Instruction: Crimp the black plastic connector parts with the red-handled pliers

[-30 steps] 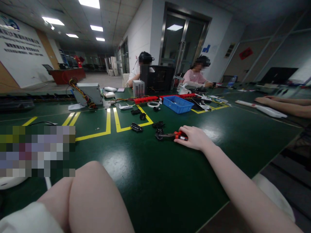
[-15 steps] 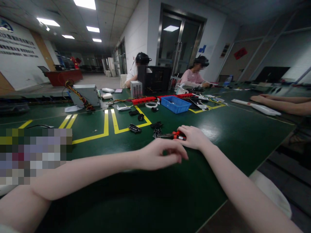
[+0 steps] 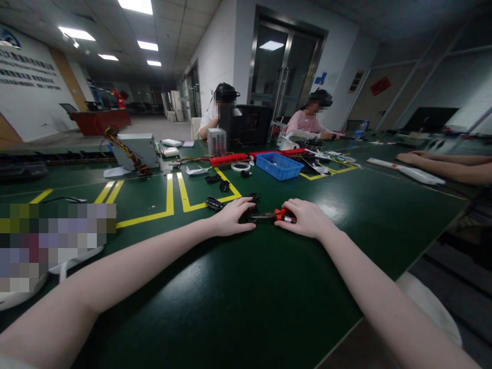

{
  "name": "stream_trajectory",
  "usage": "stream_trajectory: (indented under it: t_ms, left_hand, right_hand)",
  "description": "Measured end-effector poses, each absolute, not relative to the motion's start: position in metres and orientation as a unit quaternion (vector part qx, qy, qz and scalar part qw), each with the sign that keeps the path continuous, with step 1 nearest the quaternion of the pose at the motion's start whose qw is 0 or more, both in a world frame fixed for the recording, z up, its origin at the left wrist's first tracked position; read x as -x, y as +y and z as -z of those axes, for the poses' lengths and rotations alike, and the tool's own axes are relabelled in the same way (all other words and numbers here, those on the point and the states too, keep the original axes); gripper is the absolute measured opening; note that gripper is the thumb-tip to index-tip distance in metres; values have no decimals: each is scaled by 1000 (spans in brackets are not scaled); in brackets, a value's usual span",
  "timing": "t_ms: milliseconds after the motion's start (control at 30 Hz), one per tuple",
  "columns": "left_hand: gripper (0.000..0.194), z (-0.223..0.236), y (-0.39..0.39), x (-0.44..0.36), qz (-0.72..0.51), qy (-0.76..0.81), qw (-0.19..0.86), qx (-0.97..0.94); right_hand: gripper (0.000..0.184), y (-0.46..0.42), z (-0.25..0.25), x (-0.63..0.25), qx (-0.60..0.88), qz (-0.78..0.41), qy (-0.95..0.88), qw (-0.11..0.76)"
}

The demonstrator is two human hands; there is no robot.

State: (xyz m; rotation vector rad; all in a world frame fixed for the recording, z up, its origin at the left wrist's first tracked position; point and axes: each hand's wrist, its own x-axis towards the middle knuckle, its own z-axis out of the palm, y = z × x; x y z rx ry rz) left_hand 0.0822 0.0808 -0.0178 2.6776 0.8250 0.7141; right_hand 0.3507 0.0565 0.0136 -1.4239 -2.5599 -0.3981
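My right hand [image 3: 305,218] is closed around the red and black handles of a pair of pliers [image 3: 283,215], whose metal jaws point left. The jaw tips meet a black plastic part [image 3: 251,216]. My left hand [image 3: 235,218] has its fingers curled round the left side of that part, thumb below and fingers above, partly covering it. Just behind the left hand lies another black plastic piece [image 3: 214,203], and smaller black pieces [image 3: 224,185] sit farther back inside the yellow tape lines.
A blue plastic bin [image 3: 279,168] stands behind the pliers. A metal power supply box [image 3: 136,151] with cables is at the back left, and a black computer case [image 3: 251,125] at the back. Two people sit across the green table [image 3: 230,297]; another person's arms [image 3: 446,163] rest at the right.
My left hand has moved away from in front of the pliers, up and left, and now grips the black plastic part. My right hand keeps the pliers in nearly the same place.
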Motion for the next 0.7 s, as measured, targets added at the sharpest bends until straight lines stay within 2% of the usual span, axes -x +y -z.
stream_trajectory:
  t_ms: [300,433,700]
  left_hand:
    - [49,20,82,-81,-257,282,106,-918]
    - [47,16,78,-81,-301,262,130,-908]
    - [36,13,78,-79,-383,239,184,-873]
  right_hand:
    - [48,55,-14,-353,469,129,-867,108]
    - [52,55,-15,-354,466,130,-866,124]
    - [47,52,-17,-350,474,101,-862,148]
